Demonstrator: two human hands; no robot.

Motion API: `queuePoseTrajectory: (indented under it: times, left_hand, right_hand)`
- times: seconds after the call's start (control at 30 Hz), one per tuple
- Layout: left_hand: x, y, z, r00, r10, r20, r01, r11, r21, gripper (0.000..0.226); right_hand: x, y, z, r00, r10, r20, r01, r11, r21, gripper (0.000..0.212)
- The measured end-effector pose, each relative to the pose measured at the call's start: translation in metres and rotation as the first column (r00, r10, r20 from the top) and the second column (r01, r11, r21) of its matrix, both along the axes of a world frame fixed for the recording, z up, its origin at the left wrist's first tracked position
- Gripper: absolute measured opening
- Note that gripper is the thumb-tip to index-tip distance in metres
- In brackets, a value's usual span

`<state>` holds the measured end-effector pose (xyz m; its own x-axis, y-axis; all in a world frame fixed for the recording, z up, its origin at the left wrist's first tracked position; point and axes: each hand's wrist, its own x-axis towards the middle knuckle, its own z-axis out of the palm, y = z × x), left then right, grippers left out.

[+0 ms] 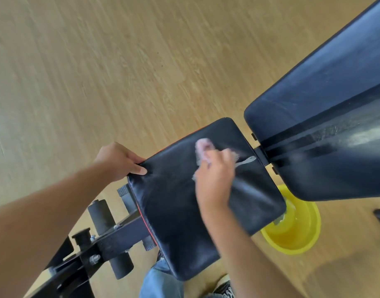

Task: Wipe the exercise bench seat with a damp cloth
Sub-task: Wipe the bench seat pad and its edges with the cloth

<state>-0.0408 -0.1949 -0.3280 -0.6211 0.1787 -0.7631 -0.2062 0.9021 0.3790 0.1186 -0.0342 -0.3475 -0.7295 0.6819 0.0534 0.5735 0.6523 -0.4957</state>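
View from above of a black padded seat [180, 211] on an exercise bench standing on a pale wood-grain floor [88, 72]. The right hand [214, 179] lies on the far-right part of the seat, fingers curled down over a pale pinkish cloth [203, 148], pressing it flat against the pad; the cloth is blurred, so its folds and its full outline cannot be made out, though a bunched end shows just beyond the knuckles. The left hand [120, 161] grips the seat's far-left corner, thumb on the top surface and fingers wrapped under the edge. Streaky, lighter patches mark the pad to the right of the cloth. Beyond a narrow gap at the seat's far-right end, the long black backrest [326, 104] runs toward the upper right, with a whitish smear along its centre strip. A yellow bowl [301, 231] sits on the floor just right of the seat, partly hidden beneath the seat and the backrest. At the near left, the black metal frame [111, 237] carries bolts and black foam rollers [100, 216]. A blue-jeaned leg [161, 280] and a shoe [224, 289] show at the lower edge, close under the near end of the seat.
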Motion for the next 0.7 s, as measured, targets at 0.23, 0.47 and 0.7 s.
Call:
queuePoseTrajectory:
  times: [0.23, 0.47, 0.7]
  left_hand:
    - [0.002, 0.004, 0.005, 1.000, -0.010, 0.007, 0.010, 1.000, -0.006, 0.024]
    - [-0.005, 0.006, 0.006, 0.999, -0.017, 0.050, 0.018, 1.000, -0.022, 0.027]
    - [-0.009, 0.005, 0.006, 0.991, -0.068, 0.118, 0.067, 0.998, 0.016, 0.018]
  right_hand:
    - [0.075, 0.005, 0.014, 0.613, 0.774, 0.156, -0.781, 0.624, -0.029, 0.033]
    - [-0.021, 0.030, 0.012, 0.995, 0.051, 0.085, -0.060, 0.992, 0.112, 0.038]
    - [0.054, -0.027, 0.008, 0.588, 0.772, 0.241, -0.807, 0.580, 0.113, 0.044]
